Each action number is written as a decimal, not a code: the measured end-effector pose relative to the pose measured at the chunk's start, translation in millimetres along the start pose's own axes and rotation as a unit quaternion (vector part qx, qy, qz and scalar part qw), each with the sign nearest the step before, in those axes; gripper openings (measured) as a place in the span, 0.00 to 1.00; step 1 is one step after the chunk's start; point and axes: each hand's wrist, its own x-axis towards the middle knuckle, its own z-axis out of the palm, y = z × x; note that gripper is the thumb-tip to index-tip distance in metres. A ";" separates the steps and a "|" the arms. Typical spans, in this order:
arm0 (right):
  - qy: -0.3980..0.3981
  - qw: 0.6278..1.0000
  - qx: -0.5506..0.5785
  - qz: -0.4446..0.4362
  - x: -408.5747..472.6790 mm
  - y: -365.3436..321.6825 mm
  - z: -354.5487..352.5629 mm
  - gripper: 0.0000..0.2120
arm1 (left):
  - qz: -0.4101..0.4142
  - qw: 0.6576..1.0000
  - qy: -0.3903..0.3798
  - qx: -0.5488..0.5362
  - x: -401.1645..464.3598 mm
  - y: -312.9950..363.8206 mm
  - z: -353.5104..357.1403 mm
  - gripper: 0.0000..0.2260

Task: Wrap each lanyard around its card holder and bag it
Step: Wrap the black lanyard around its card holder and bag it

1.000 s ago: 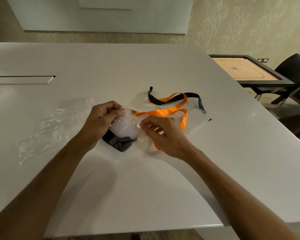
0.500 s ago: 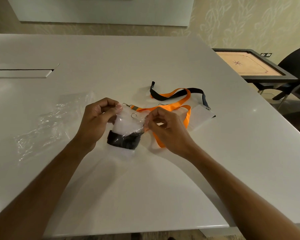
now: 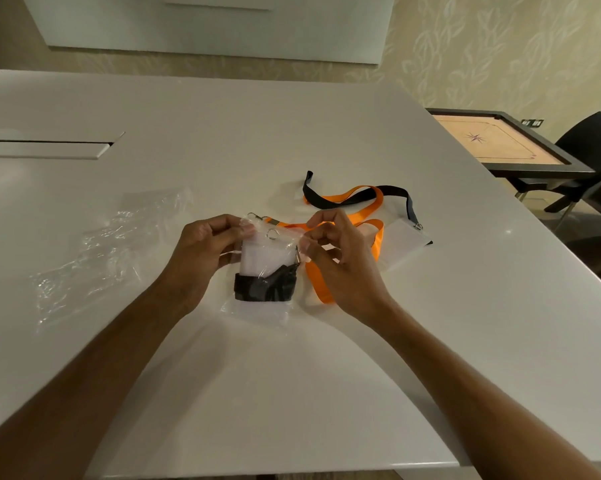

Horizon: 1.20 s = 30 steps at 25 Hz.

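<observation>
From the head camera, my left hand [image 3: 202,252] pinched the upper left edge of a small clear bag [image 3: 261,308], and my right hand [image 3: 337,258] pinched its upper right edge, the two hands apart with the bag's mouth between them. Inside the bag sat a card holder [image 3: 262,254] with a black lanyard [image 3: 266,287] wound around its lower part; a metal ring showed near the top. The bag's bottom lay on the white table [image 3: 292,393].

I judged this one wrapped and all but bagged; whether the mouth was sealed I could not tell.

Just behind my right hand lay an orange lanyard [image 3: 364,211] and a second black lanyard [image 3: 357,197], loose and crossing each other, the black one clipped to another card holder [image 3: 404,237]. Neither was wrapped or bagged. To my left, spare clear bags [image 3: 98,258] lay crumpled on the table, so I reckoned at least two sets were left.
</observation>
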 end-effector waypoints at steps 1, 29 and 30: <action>-0.001 1.000 -0.010 0.002 0.2 0.8 -0.2 0.05 | 0.005 1.000 0.002 -0.001 -0.1 0.2 -0.4 0.09; 0.010 0.999 -0.027 0.036 6.6 10.2 -3.4 0.03 | 0.069 0.993 0.088 0.025 -2.6 6.7 -1.9 0.08; 0.010 0.999 -0.029 0.037 6.6 10.9 -3.2 0.03 | 0.066 0.994 0.083 0.024 -2.4 6.6 -2.7 0.07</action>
